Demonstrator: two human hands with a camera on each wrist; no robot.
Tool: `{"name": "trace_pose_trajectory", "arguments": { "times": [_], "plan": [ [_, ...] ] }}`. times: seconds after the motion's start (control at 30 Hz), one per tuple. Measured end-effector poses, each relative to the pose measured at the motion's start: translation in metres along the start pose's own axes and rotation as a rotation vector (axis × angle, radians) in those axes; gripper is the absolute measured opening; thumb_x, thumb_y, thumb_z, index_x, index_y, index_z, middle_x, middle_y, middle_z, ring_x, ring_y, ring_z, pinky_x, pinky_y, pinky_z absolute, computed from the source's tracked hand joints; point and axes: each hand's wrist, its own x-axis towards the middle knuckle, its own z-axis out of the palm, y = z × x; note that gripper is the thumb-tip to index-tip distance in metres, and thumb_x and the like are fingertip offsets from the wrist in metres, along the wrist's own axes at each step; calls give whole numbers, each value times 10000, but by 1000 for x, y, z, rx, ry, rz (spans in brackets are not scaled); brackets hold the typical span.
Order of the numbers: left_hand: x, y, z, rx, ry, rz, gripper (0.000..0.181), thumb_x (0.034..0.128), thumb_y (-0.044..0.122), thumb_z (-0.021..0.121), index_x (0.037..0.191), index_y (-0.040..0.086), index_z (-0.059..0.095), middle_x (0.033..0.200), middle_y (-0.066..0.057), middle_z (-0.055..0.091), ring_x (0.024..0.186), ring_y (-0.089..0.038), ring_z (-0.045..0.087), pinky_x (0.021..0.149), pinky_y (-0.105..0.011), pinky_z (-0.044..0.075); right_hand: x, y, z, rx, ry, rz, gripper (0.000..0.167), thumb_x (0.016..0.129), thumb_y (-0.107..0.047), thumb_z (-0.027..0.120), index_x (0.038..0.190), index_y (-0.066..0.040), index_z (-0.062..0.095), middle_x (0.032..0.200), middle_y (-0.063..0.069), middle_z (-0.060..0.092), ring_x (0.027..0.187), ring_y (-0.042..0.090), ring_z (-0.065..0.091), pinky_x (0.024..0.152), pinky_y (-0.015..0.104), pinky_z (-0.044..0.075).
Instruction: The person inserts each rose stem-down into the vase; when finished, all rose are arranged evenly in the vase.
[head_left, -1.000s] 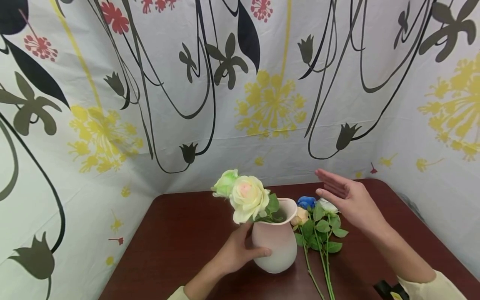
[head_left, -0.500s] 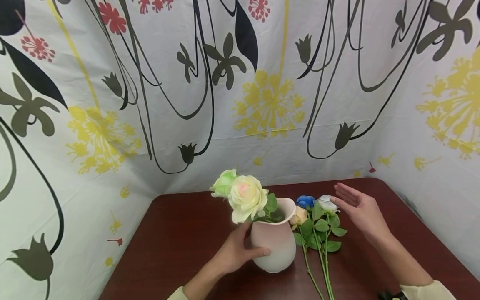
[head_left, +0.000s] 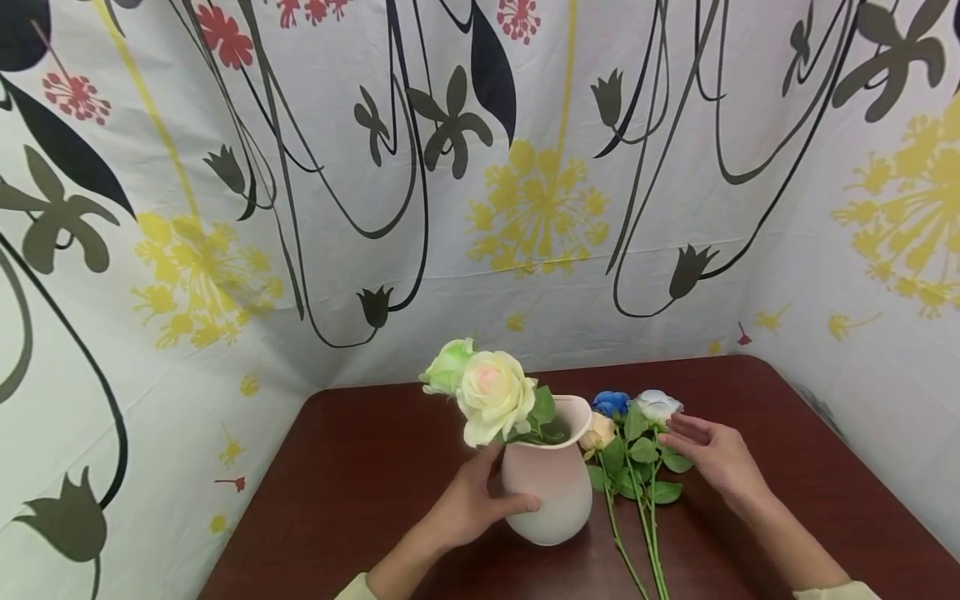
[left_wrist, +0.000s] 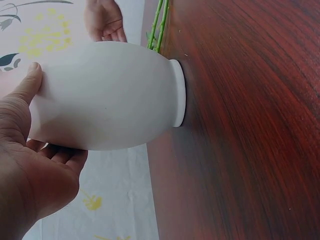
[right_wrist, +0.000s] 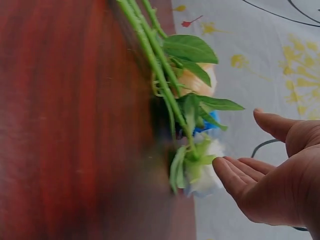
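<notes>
My left hand (head_left: 467, 505) grips a pale pink-and-white vase (head_left: 551, 492) by its side, thumb across the front and the other fingers behind. In the left wrist view the vase (left_wrist: 110, 97) stands with its base on the table. A cream rose (head_left: 495, 392) and a greenish-white rose (head_left: 448, 367) lean out of its mouth to the left. My right hand (head_left: 718, 460) is beside a white rose (head_left: 658, 406) with fingers extended, holding nothing. In the right wrist view, its fingertips come close to that bloom; contact is unclear. A blue rose (head_left: 611, 403) and a peach rose (head_left: 598, 432) lie alongside.
The stems (head_left: 647, 533) of the lying roses run toward the front of the dark red-brown table (head_left: 360, 467). White cloth (head_left: 360, 208) with printed flowers hangs behind the table and at both sides.
My right hand has come down from above the lying roses, first to their right and then lower, to the white rose's side. The left hand and vase have stayed put.
</notes>
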Motion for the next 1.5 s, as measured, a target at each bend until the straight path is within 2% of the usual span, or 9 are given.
{"name": "trace_pose_trajectory", "arguments": {
  "times": [0.1,0.2,0.43,0.67,0.87,1.07,1.3,1.5],
  "plan": [
    [0,0,0,-7,-3,-7,924,910,406,868,1656,333,328,1587,45,485,1398,-153,514,1128,-372,456,-1,5,2,-12,-7,21,813,1035,-455,704,1590,61,407,1567,269,477,1468,497,398,1094,615,457],
    [0,-1,0,-7,-6,-7,926,913,408,865,1659,325,323,1593,33,480,1403,-161,511,1127,-375,458,-2,9,5,-30,3,22,746,1035,-386,722,1556,76,455,1516,271,535,1436,505,439,1070,606,481],
    [0,0,0,2,-8,-6,924,917,410,860,1662,298,326,1596,6,478,1403,-173,512,1121,-379,463,-1,17,11,-38,-14,22,734,992,-328,788,1503,115,503,1443,278,604,1358,492,534,979,523,564],
    [0,-1,1,2,-3,-10,931,908,421,867,1660,319,328,1593,23,480,1403,-166,509,1126,-378,455,5,22,19,-22,-21,21,700,954,-200,831,1456,169,511,1383,321,625,1207,440,673,853,432,623],
    [1,-2,1,-11,-8,-15,920,915,418,860,1659,321,329,1604,27,467,1419,-167,495,1131,-385,451,8,24,20,-124,6,-1,661,913,-190,864,1402,151,578,1296,302,684,1144,441,694,797,439,627],
    [1,-2,1,-12,-9,-12,928,913,423,859,1662,335,318,1613,31,457,1422,-168,491,1134,-396,450,9,27,14,-222,30,-35,609,913,-219,863,1357,127,631,1208,273,728,1090,427,706,823,506,609],
    [0,-2,1,-4,-3,-7,930,911,428,860,1662,336,319,1614,33,455,1426,-169,484,1140,-412,446,8,29,11,-285,38,-60,640,882,-230,891,1339,136,633,1236,304,702,1100,463,681,806,525,604],
    [0,-2,0,-10,-5,-4,929,914,417,859,1662,344,313,1618,37,450,1422,-171,490,1133,-402,453,6,31,11,-344,61,-115,671,847,-182,905,1340,163,607,1249,318,688,1060,443,695,818,551,588]
  ]
}}
